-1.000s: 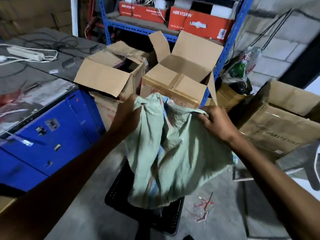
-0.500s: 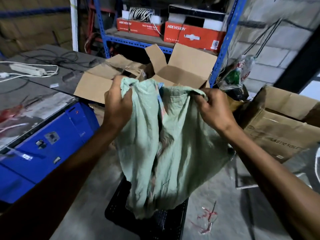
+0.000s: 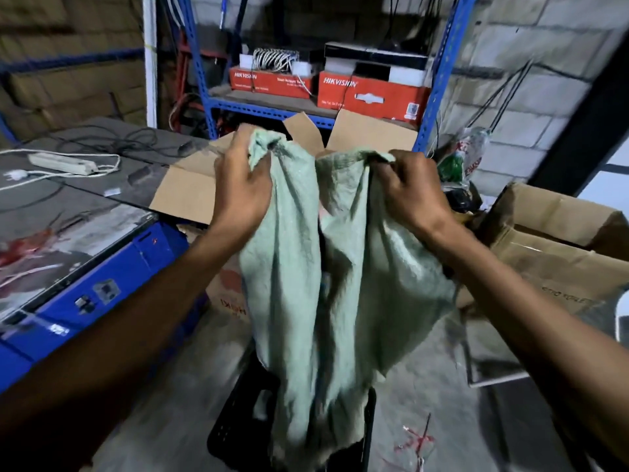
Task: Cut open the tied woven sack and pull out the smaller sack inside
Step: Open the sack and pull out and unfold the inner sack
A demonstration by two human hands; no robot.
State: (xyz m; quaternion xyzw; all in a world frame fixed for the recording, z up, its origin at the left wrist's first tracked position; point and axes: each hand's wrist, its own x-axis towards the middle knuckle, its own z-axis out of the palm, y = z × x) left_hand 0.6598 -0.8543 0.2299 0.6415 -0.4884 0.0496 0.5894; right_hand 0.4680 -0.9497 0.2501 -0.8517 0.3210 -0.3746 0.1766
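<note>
A pale green woven sack (image 3: 340, 284) hangs limp in front of me, held up by its top edge. My left hand (image 3: 241, 189) grips the left part of that edge, and my right hand (image 3: 408, 195) grips the right part. The mouth sags open between the two hands, with a dark fold running down the middle. The sack's bottom hangs down to a black plastic crate (image 3: 231, 427) on the floor. What lies inside the sack is hidden; no smaller sack shows.
Open cardboard boxes (image 3: 183, 192) stand behind the sack, and another (image 3: 551, 247) at the right. A blue machine (image 3: 102, 277) is at the left, blue shelving (image 3: 439, 73) with red boxes (image 3: 371, 97) behind. Red string scraps (image 3: 418, 441) lie on the concrete floor.
Both hands have lifted the sack higher and drawn its top edge wider apart. My view has tilted up toward the shelving.
</note>
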